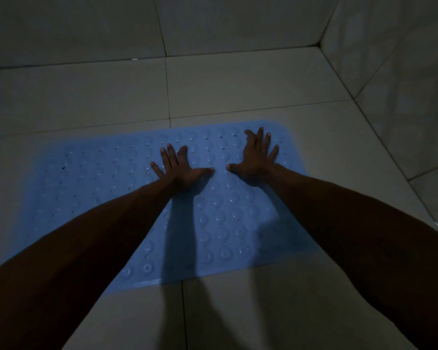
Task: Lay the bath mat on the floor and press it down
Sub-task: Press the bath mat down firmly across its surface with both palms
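A light blue rubber bath mat (91, 188) with rows of round bumps and small holes lies flat on the tiled floor. My left hand (180, 165) presses palm-down on the mat near its middle, fingers spread and straight. My right hand (257, 155) presses palm-down on the mat near its far right corner, fingers also spread. The two thumbs point toward each other, a small gap apart. My forearms cover part of the mat's near side.
Pale floor tiles (238, 79) surround the mat. A tiled wall (74, 24) runs along the back, and another tiled wall (400, 79) closes the right side, meeting in a corner at the upper right. The light is dim.
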The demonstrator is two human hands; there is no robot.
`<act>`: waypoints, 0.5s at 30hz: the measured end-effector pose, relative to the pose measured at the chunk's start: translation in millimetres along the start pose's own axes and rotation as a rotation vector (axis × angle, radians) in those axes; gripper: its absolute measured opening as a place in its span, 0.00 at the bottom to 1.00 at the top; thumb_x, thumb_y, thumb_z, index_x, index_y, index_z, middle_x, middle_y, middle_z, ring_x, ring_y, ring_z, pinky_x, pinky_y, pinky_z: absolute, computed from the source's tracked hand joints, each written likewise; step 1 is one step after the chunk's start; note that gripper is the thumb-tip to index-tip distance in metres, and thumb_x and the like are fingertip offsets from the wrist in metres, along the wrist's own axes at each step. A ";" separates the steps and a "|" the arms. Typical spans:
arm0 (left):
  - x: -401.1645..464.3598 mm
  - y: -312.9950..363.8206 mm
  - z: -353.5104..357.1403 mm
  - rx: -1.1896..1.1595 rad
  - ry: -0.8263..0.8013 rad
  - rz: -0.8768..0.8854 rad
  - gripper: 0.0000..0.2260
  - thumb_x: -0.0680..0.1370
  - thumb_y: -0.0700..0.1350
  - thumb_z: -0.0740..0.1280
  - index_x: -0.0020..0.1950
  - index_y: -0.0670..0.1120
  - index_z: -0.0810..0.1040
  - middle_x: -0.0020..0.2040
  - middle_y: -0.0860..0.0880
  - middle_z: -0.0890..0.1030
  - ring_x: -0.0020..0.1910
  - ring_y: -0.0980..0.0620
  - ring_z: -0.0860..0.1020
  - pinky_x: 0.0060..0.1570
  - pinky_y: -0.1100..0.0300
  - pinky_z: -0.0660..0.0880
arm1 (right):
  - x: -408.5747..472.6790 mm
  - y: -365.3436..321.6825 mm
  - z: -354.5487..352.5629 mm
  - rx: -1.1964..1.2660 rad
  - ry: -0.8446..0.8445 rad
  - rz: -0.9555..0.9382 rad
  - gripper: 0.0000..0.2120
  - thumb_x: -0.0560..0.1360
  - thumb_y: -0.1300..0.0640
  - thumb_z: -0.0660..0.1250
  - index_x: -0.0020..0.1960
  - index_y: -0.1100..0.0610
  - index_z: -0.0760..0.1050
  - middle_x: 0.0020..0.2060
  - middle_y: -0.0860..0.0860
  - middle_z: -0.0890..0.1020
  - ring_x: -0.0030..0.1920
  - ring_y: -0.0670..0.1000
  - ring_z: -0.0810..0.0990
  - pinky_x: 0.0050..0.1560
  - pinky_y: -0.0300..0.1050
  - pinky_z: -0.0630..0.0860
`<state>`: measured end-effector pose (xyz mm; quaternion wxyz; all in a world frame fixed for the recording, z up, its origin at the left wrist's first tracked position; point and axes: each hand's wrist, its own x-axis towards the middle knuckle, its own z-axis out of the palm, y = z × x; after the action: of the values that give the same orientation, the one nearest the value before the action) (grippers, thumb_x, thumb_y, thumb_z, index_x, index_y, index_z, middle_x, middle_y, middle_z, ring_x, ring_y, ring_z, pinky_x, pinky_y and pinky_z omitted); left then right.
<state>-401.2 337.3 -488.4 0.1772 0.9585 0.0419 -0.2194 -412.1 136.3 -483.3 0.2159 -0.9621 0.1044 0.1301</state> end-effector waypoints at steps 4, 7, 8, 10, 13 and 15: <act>1.4 7.2 -0.5 -0.042 0.037 -0.043 0.51 0.66 0.73 0.66 0.78 0.53 0.46 0.78 0.45 0.34 0.75 0.42 0.32 0.68 0.34 0.32 | 9.4 -0.6 -5.7 -0.048 -0.040 -0.004 0.60 0.66 0.35 0.74 0.79 0.51 0.34 0.76 0.56 0.29 0.75 0.61 0.28 0.71 0.69 0.32; 3.3 12.4 -5.9 -0.032 0.038 -0.062 0.51 0.65 0.71 0.69 0.78 0.55 0.46 0.77 0.43 0.33 0.74 0.40 0.31 0.68 0.34 0.32 | 9.4 9.2 -8.5 0.004 -0.138 0.107 0.63 0.64 0.30 0.72 0.79 0.54 0.34 0.76 0.55 0.30 0.76 0.58 0.29 0.73 0.65 0.32; 4.8 12.0 -7.6 -0.010 0.039 -0.049 0.52 0.65 0.71 0.69 0.78 0.55 0.44 0.77 0.42 0.32 0.74 0.39 0.30 0.68 0.33 0.32 | 9.7 11.8 -7.5 0.029 -0.147 0.122 0.63 0.64 0.29 0.71 0.79 0.55 0.34 0.76 0.55 0.30 0.76 0.56 0.30 0.74 0.64 0.32; 9.4 12.1 -11.1 0.042 0.017 -0.014 0.53 0.65 0.72 0.68 0.78 0.55 0.41 0.76 0.41 0.31 0.73 0.39 0.29 0.68 0.33 0.32 | 10.9 12.6 -5.8 0.084 -0.132 0.141 0.59 0.67 0.29 0.67 0.79 0.54 0.35 0.77 0.53 0.30 0.76 0.54 0.30 0.74 0.62 0.31; 14.2 10.4 -17.5 0.080 -0.027 -0.002 0.55 0.64 0.73 0.67 0.78 0.56 0.38 0.75 0.41 0.29 0.73 0.39 0.28 0.68 0.33 0.32 | 14.7 8.0 -2.9 0.086 -0.113 0.177 0.57 0.68 0.25 0.62 0.80 0.53 0.36 0.77 0.52 0.31 0.77 0.54 0.30 0.74 0.62 0.31; 17.4 7.2 -20.2 0.091 -0.062 -0.015 0.57 0.61 0.76 0.67 0.77 0.57 0.36 0.75 0.42 0.28 0.73 0.40 0.28 0.68 0.33 0.33 | 14.7 4.1 -0.4 0.051 -0.104 0.205 0.59 0.66 0.24 0.63 0.80 0.53 0.36 0.77 0.51 0.31 0.77 0.53 0.30 0.74 0.62 0.31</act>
<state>-376.3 337.9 -476.6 0.1332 0.9579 0.0335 -0.2521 -399.2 130.3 -488.9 0.2311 -0.9324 0.1942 0.1986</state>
